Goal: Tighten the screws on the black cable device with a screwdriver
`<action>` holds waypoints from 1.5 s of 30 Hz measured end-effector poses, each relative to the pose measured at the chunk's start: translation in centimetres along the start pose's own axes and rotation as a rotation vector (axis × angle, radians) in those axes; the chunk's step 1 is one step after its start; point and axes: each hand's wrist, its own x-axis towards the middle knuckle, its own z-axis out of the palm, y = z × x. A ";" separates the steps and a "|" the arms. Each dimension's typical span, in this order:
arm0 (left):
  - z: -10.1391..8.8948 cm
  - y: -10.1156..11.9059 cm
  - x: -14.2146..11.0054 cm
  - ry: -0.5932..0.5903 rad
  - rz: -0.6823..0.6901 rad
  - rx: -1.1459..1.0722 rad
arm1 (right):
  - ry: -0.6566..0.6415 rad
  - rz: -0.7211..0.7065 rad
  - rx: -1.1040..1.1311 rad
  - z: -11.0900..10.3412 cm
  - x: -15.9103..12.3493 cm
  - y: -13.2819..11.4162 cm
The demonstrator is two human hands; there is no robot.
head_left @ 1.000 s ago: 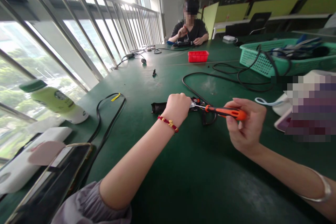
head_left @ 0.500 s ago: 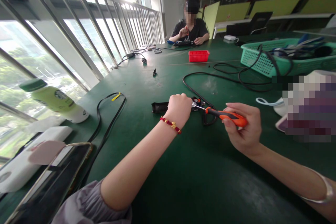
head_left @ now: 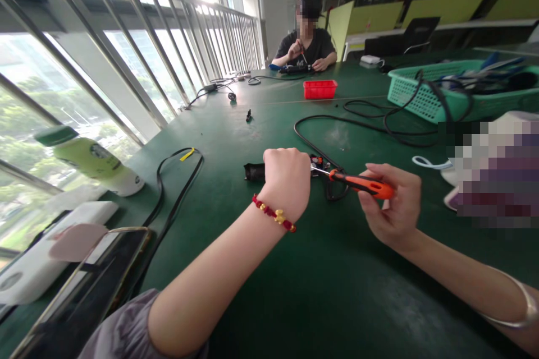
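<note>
My right hand (head_left: 393, 202) is closed round the orange and black handle of a screwdriver (head_left: 357, 184). Its metal shaft points left and meets the opened end of a black tubular electrical device (head_left: 254, 172), where orange and dark inner parts show. Over the middle of that device my left hand (head_left: 287, 176) is curled, pressing it on the green table (head_left: 295, 291); its fingertips are hidden behind the back of the hand. Just under the screwdriver's shaft lies a loop of black cord (head_left: 336, 197).
A red tray (head_left: 320, 90) and a green basket (head_left: 416, 102) of tools stand farther back. A small black part (head_left: 249, 116) lies on the table. Bottle (head_left: 99, 162), phone (head_left: 90, 286) and cable (head_left: 181, 193) are at left. Another person (head_left: 307, 45) works opposite.
My left hand has rolled a little and its wrist sits slightly lower. The screwdriver and right hand have barely moved. Across the table, the other person's hand has shifted slightly.
</note>
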 end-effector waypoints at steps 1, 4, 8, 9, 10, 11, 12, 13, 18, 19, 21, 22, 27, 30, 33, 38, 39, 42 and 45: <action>-0.5 0.1 -0.5 -0.019 -0.041 -0.005 | 0.007 -0.004 -0.015 0.0 -0.1 0.1; -1.6 0.2 -1.6 -0.064 -0.120 -0.009 | 0.014 -0.004 -0.022 0.0 -0.1 0.1; -1.9 0.1 -2.0 -0.068 -0.148 -0.026 | -0.019 -0.005 0.069 0.1 0.5 -0.4; -1.9 0.1 -2.0 -0.068 -0.145 -0.031 | -0.032 -0.004 0.098 0.2 0.7 -0.5; -1.9 0.1 -2.0 -0.067 -0.143 -0.034 | -0.045 -0.009 0.120 0.2 0.8 -0.5; -1.9 0.1 -2.0 -0.067 -0.141 -0.037 | -0.054 -0.017 0.131 0.2 0.8 -0.6; -1.9 0.1 -2.0 -0.067 -0.139 -0.040 | -0.058 -0.028 0.131 0.2 0.8 -0.6; -1.9 0.0 -2.0 -0.068 -0.139 -0.041 | -0.058 -0.037 0.126 0.1 0.8 -0.6; -1.9 0.0 -1.9 -0.081 -0.141 -0.052 | -0.074 -0.023 0.019 -0.2 0.3 -0.6; -1.9 0.0 -1.9 -0.089 -0.142 -0.057 | -0.080 -0.023 -0.004 -0.3 0.3 -0.6; -1.9 0.0 -1.9 -0.103 -0.145 -0.066 | -0.084 -0.027 -0.025 -0.3 0.3 -0.7; -1.9 0.0 -1.9 -0.106 -0.148 -0.069 | -0.086 -0.027 -0.022 -0.3 0.3 -0.7; -1.7 0.1 -1.8 -0.098 -0.178 -0.063 | -0.094 -0.009 0.019 -0.1 0.2 -0.5; -1.8 0.1 -1.7 -0.102 -0.181 -0.061 | -0.106 -0.003 0.034 -0.1 0.0 -0.4; -1.8 0.1 -1.6 -0.111 -0.173 -0.057 | -0.110 -0.009 0.007 -0.1 0.2 -0.5; -1.7 0.3 -1.6 -0.108 -0.164 -0.050 | -0.155 -0.100 -0.085 -0.4 0.9 -1.1; -1.6 0.4 -1.6 -0.101 -0.160 -0.051 | -0.163 -0.110 -0.099 -0.4 1.1 -1.2; -1.3 0.2 -1.5 -0.082 -0.155 -0.057 | -0.156 -0.109 -0.110 -0.4 1.2 -1.2; -0.8 -0.2 -1.0 -0.076 -0.158 -0.053 | -0.129 -0.088 -0.067 -0.1 0.9 -1.1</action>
